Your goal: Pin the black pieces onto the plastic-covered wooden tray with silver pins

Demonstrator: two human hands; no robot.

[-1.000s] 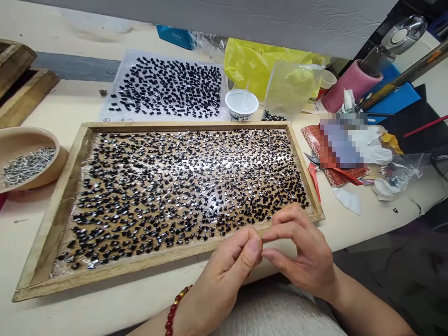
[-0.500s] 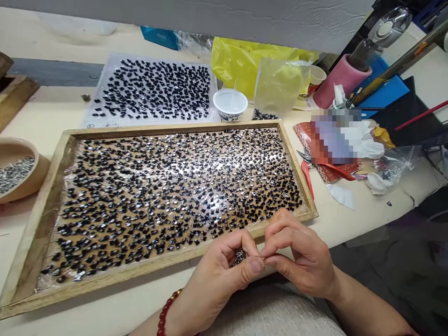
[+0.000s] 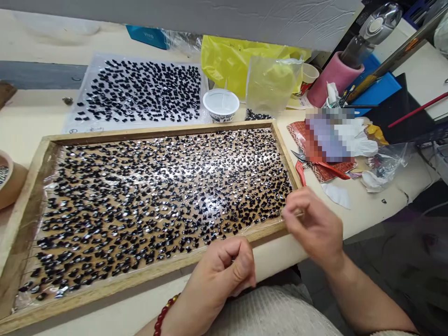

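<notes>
My left hand (image 3: 227, 270) is curled into a fist in front of the tray's near rail; the small silver metal pieces seen in its palm half a second ago are now hidden by the fingers. My right hand (image 3: 315, 228) hovers at the near right corner of the wooden-framed tray (image 3: 147, 275), thumb and fingertips pinched together. Whatever sits in that pinch is too small to make out. Rows of small glossy black pieces (image 3: 182, 238) cover the tray's film-lined bottom.
Behind the tray lie a white sheet with many black pieces (image 3: 147, 91), a white plastic bowl (image 3: 221, 105) and a clear bag (image 3: 273, 86). Red-handled snips (image 3: 300, 170) rest to the right. A tan bowl (image 3: 14, 184) stands at the left edge.
My hands have come apart from a shared fingertip pinch. The right one moved up and right to the tray's corner, while the left closed over its palm. The view shifted slightly.
</notes>
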